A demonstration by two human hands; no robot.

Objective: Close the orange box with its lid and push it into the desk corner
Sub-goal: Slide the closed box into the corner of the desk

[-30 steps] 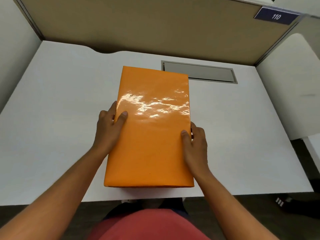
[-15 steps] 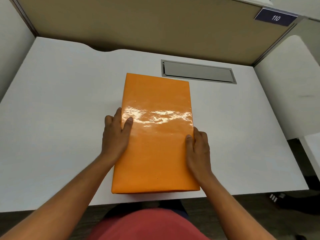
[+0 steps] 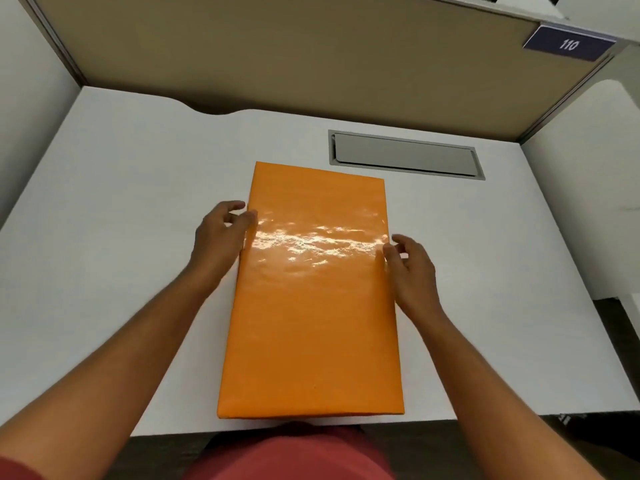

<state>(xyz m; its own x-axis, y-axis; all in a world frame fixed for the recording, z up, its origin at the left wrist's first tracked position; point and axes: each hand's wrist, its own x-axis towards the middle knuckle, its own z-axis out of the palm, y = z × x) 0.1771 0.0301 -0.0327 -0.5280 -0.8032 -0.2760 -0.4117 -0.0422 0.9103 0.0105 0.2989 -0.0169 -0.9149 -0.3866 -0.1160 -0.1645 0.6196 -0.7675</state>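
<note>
Orange and glossy, the closed orange box (image 3: 313, 292) lies lengthwise on the white desk (image 3: 114, 216), its near end at the desk's front edge, its lid on and catching a band of glare across the upper half. At its left side the left hand (image 3: 220, 239) is held with fingers loosely curled and spread; the thumb tip sits at the lid's left edge, and whether it actually presses the box I cannot tell. At the right side the right hand (image 3: 412, 268) mirrors it, fingers parted and relaxed, thumb just at the lid's right edge, gripping nothing. Both forearms reach in from below, one along each long side of the box.

Beyond the box's far right corner, a grey cable hatch (image 3: 405, 155) is set flush into the desk. A tan partition panel (image 3: 277, 53) backs the desk, meeting pale side walls at both rear corners. At upper right a dark sign (image 3: 568, 45) reads "110".
</note>
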